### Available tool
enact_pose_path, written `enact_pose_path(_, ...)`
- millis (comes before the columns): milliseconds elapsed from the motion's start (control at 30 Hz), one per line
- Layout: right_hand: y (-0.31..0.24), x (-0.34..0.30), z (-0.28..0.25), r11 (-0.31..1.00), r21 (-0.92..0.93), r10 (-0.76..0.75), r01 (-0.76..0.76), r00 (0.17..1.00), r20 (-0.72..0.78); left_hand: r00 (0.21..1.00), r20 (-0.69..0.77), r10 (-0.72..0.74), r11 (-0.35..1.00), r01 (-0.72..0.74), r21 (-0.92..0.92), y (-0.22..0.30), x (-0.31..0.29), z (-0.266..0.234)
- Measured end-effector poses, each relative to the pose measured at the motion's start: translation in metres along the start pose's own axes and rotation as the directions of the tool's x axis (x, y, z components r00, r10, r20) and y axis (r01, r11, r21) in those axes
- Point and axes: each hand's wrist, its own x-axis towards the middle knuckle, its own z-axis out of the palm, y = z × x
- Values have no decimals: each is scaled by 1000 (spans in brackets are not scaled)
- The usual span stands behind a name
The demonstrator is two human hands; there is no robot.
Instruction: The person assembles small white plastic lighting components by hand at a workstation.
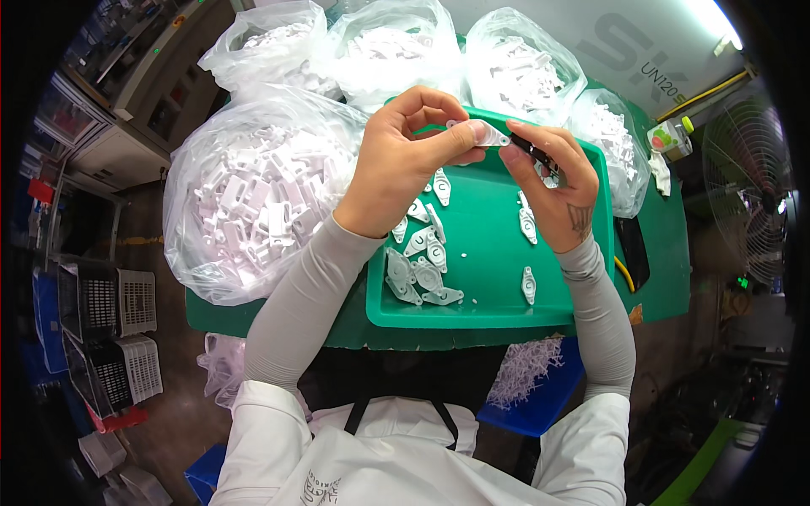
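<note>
Pinched clear piece (492, 133) in left hand (412, 145), gripped black tool (530, 149) in right hand (560, 179); seemed midway, couldn't tell done from pending in tray (498, 268).

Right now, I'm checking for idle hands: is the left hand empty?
No, the left hand pinches a small whitish plastic part between thumb and fingers.

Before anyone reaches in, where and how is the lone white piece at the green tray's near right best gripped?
I'd pinch the white piece by its wider middle, from above, across its long sides. It appears flat, lengthwise near to far, tapering toward both ends, with green tray showing on either side.
</note>
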Motion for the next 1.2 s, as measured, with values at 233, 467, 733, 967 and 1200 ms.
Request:
enact_pose_path(233, 2, -1, -1, 1000, -8, -6, 6, 1000, 8, 1000, 2, 6, 1000, -6, 11, 0, 0, 1)
enact_pose_path(467, 1, -1, 0, 999, 33, 16, -17, 1000, 10, 1000, 7, 6, 1000, -6, 22, -1, 1, 0)
enact_pose_path(733, 2, 0, -2, 999, 42, 5, -6, 1000, 27, 1000, 21, 13, 1000, -14, 21, -1, 1, 0)
enact_pose_path(967, 1, 1, -3, 997, 59, 42, -43, 999, 21, 997, 80, -6, 999, 3, 38, 0, 1, 1)
enact_pose_path(1200, -2, 0, -3, 994, 69, 88, -89, 996, 20, 996, 86, -16, 1000, 14, 23, 1, 0, 2)
